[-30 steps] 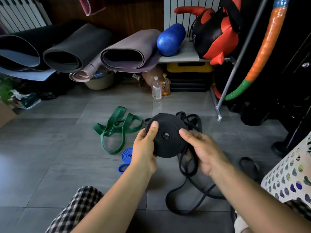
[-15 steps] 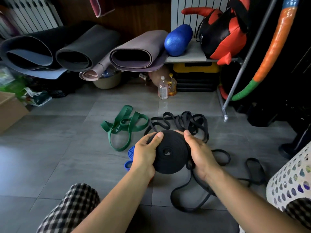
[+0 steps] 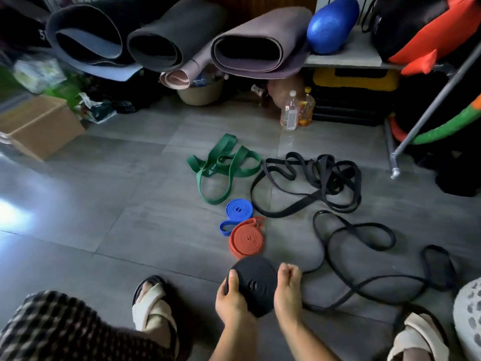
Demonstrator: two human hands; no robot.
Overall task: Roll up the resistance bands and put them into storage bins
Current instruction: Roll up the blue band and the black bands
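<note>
A grey tiled floor (image 3: 104, 204) carries everything. Along its far edge lie several rolled exercise mats (image 3: 260, 40), open ends facing the camera, and a cardboard box (image 3: 39, 126) sits at the left edge. A white perforated storage bin (image 3: 468, 321) shows only partly at the near right corner. Right of the floor's middle a tangle of loose black bands (image 3: 325, 175) spreads out unrolled, with more black loops trailing toward the near right corner. Just left of that tangle the green band (image 3: 223, 165) lies flat in loose folds, also unrolled. Near the floor's near edge, between the person's two sandalled feet, the black roll (image 3: 256, 285) is held up just above the tiles, wound into a thick disc with its flat face toward the camera. The left hand (image 3: 231, 303) grips its left side, thumb laid across the face and fingers curled behind. The right hand (image 3: 287, 295) closes against its right rim, fingers curled in tightly, and a loose black tail (image 3: 364, 285) runs out from there across the floor to the right. Just beyond the black roll lies the red coil (image 3: 247, 239), fully wound and flat on the tiles. Touching its far side is the smaller blue coil (image 3: 238, 209), wound but with a short loop sticking out to the left. Two plastic bottles (image 3: 290, 113) stand near the far edge, below the mats.
</note>
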